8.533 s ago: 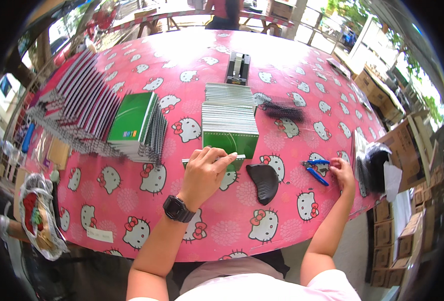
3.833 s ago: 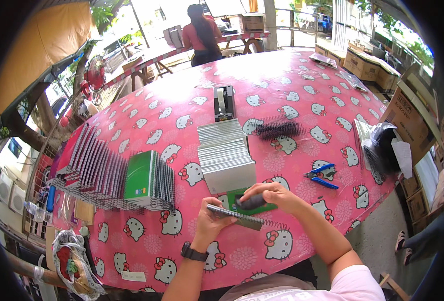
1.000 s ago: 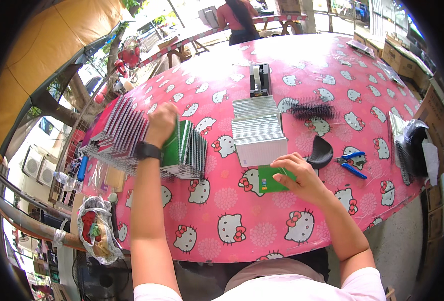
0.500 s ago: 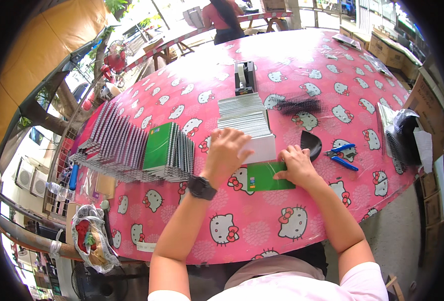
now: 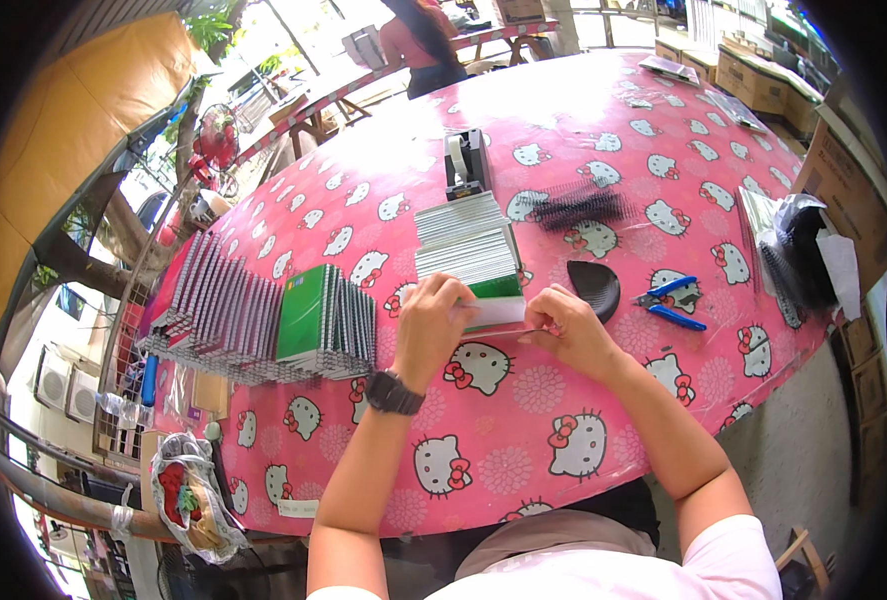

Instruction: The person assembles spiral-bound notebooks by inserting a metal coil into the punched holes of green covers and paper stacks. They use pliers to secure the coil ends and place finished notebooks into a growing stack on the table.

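Note:
My left hand [image 5: 433, 315] and my right hand [image 5: 568, 325] pinch opposite ends of a thin unbound booklet [image 5: 503, 331], seen nearly edge-on just above the table. Its green cover is mostly out of sight at this angle. Right behind it are white pages [image 5: 495, 313] and a strip of green cover [image 5: 491, 288], at the near end of a row of leaning unbound booklets [image 5: 466, 255]. My left wrist wears a black watch. Near my right hand lies a black half-round object [image 5: 595, 291], and further right are blue-handled pliers [image 5: 671, 302].
Spiral-bound notebooks stand in stacks at left, the nearer ones green-covered [image 5: 304, 315]. A tape dispenser [image 5: 466, 165] is behind the booklets, beside a pile of black binding coils [image 5: 585, 206]. A plastic bag [image 5: 191, 498] hangs at the table's left edge. Far off, a person stands by another table.
The green booklet, flat under my right hand before, is now tipped up edge-on between both hands. My left hand has come down toward it from the white pages. The view has shifted slightly.

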Tool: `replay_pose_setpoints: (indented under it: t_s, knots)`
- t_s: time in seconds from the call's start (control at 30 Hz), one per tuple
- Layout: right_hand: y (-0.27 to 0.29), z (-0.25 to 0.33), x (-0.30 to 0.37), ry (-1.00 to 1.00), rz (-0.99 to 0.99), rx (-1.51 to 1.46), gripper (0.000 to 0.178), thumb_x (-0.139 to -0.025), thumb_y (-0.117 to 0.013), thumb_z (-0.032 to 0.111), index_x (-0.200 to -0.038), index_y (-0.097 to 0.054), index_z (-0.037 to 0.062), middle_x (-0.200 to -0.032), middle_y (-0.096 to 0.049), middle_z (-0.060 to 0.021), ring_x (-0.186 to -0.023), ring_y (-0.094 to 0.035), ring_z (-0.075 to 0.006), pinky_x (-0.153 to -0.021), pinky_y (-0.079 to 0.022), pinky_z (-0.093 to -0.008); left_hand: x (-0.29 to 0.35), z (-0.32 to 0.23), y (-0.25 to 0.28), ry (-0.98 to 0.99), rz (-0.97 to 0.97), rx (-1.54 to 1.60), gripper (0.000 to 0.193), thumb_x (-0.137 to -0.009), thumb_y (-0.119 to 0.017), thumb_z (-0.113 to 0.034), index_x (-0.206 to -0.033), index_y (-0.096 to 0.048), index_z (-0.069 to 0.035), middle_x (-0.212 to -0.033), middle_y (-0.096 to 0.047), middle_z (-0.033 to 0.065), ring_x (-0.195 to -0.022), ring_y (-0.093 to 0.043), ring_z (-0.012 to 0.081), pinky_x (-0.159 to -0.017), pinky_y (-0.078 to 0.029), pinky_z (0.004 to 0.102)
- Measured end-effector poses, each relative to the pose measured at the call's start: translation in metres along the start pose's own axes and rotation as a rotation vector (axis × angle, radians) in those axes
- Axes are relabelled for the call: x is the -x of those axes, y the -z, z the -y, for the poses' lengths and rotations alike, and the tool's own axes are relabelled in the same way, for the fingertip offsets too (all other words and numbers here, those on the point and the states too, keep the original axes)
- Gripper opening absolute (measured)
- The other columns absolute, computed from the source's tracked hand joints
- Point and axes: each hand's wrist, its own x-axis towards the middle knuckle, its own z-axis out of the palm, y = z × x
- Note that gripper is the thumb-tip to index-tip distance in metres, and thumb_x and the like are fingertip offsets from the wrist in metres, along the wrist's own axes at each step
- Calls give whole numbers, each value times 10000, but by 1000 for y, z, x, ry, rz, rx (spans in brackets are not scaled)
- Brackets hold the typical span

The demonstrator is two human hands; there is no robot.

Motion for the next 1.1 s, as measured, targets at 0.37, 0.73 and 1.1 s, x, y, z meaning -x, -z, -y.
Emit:
replay_pose_setpoints:
  t_s: [0.37,0.73,1.1]
  knots:
    - [-10,1,5,-128,-119,177,318,-597,-826,88,-821,-603,45,-875,-543,-94,-842,-546,-282,-733,-460,-388,38,-10,12,413,211,894,296,-848,-686,-118,-1100,-576,-10,-837,-619,18,-760,-582,90,-643,-479,233]
    - [-43,10,13,-477,-250,-610,194,-900,-630,243,-892,-543,70,-728,-490,53,-665,-419,-18,-566,-345,-197,84,-32,-47,673,-299,953,343,-784,-721,-35,-1061,-519,-44,-893,-591,28,-827,-566,109,-727,-464,259]
    - [-10,-10,-2,-331,-225,-181,223,-852,-654,223,-781,-616,15,-688,-562,-42,-647,-505,-131,-585,-407,-288,72,-56,-29,77,-207,-168,288,-786,-652,-50,-1054,-685,-151,-877,-671,-15,-822,-590,153,-861,-335,355]
